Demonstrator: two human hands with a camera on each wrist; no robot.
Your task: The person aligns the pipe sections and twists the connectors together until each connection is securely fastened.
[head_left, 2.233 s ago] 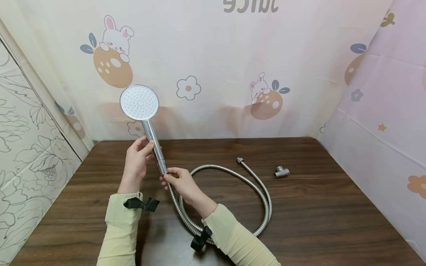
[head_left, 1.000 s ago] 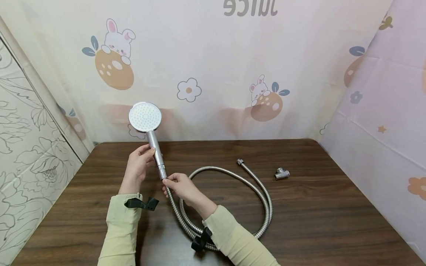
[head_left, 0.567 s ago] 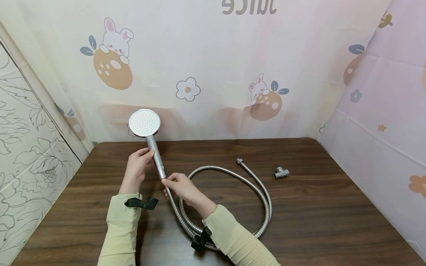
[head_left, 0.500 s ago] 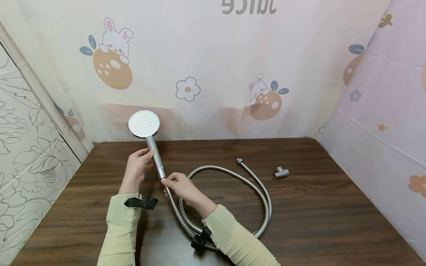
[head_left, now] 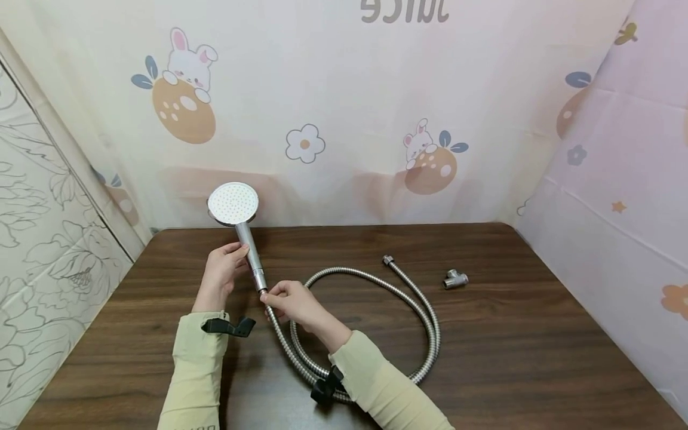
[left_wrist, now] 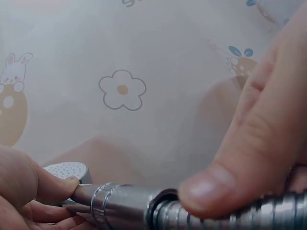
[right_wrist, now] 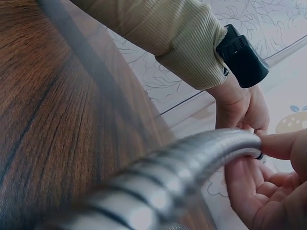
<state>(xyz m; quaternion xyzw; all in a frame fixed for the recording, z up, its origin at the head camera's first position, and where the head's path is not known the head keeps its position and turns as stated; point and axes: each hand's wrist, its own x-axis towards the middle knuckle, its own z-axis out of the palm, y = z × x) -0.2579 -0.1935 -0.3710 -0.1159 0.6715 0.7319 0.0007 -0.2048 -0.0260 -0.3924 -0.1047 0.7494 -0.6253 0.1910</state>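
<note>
A chrome hand shower (head_left: 233, 203) with a round white spray face is held up over the back left of the table. My left hand (head_left: 220, 269) grips its handle, thumb on the near side. At the handle's lower end, my right hand (head_left: 294, 303) pinches the end of a ribbed metal shower hose (head_left: 433, 337). Seen from the left wrist, the hose end (left_wrist: 168, 213) meets the handle's collar (left_wrist: 127, 203), with a dark ring between them and the right thumb over the hose. The right wrist view shows the hose curving up to both hands; its joint there is mostly hidden.
The hose lies looped on the dark wood table (head_left: 510, 346), its other end carrying a hex nut (head_left: 388, 260). A small chrome T-shaped fitting (head_left: 455, 279) lies to the right of it. Printed curtains (head_left: 355, 89) hang behind the table and at its sides.
The shower head has come down and tipped back while staying in my left hand. My right fingers have shifted slightly down, and a bit of hose end now shows below the handle.
</note>
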